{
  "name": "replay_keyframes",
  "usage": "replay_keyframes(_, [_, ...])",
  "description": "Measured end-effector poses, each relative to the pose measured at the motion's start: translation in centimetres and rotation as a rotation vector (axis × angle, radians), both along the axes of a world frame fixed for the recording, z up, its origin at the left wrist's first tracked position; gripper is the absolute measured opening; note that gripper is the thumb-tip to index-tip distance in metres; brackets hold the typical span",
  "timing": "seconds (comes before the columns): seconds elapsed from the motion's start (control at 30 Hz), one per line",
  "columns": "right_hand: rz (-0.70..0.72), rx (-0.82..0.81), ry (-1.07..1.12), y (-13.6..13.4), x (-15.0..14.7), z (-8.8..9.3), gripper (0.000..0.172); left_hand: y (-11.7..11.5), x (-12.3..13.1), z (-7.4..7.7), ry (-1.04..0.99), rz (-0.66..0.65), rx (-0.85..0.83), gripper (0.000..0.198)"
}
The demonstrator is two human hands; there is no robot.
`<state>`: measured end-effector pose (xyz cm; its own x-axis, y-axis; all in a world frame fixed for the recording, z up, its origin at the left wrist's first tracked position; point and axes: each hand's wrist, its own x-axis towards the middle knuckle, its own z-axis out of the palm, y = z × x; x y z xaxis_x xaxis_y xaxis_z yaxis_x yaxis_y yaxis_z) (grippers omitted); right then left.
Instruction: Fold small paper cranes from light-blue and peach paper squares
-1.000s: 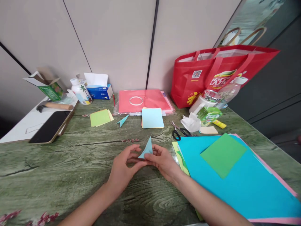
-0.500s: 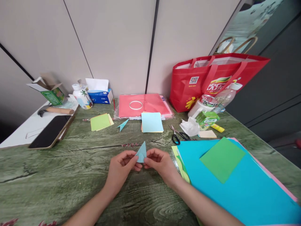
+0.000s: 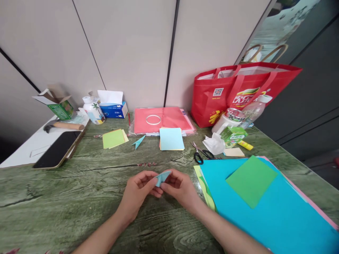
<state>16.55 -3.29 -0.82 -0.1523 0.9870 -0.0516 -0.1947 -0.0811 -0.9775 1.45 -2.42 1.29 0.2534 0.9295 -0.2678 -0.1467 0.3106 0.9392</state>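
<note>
A small folded piece of light blue paper (image 3: 162,178) is held between my two hands above the table. My left hand (image 3: 140,185) pinches its left side between thumb and fingers. On its other side, my right hand (image 3: 178,183) grips it the same way, partly covering it. The paper's pointed end leans to the right. Beyond the hands lies another folded light blue paper piece (image 3: 138,142), slim and pointed. Beside it rests a stack of light blue square sheets (image 3: 171,139).
Black-handled scissors (image 3: 201,153) lie right of the square stack. Large blue sheets (image 3: 227,190) with a green square (image 3: 252,181) cover the right side. A red bag (image 3: 212,102) stands behind. On the left are a phone (image 3: 57,150), a hammer (image 3: 63,125) and green squares (image 3: 113,139).
The folded blue paper has tilted: its tip pointed upward before and now points right. My right hand's fingers have closed further over it. The view has shifted slightly.
</note>
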Motion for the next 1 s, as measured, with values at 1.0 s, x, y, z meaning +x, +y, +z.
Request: replay_keyframes(1.0, [-0.047,-0.037,-0.019,-0.1,0.1,0.3,0.018,-0.6,-0.2,-0.9,0.378,-0.125,0.409,0.009])
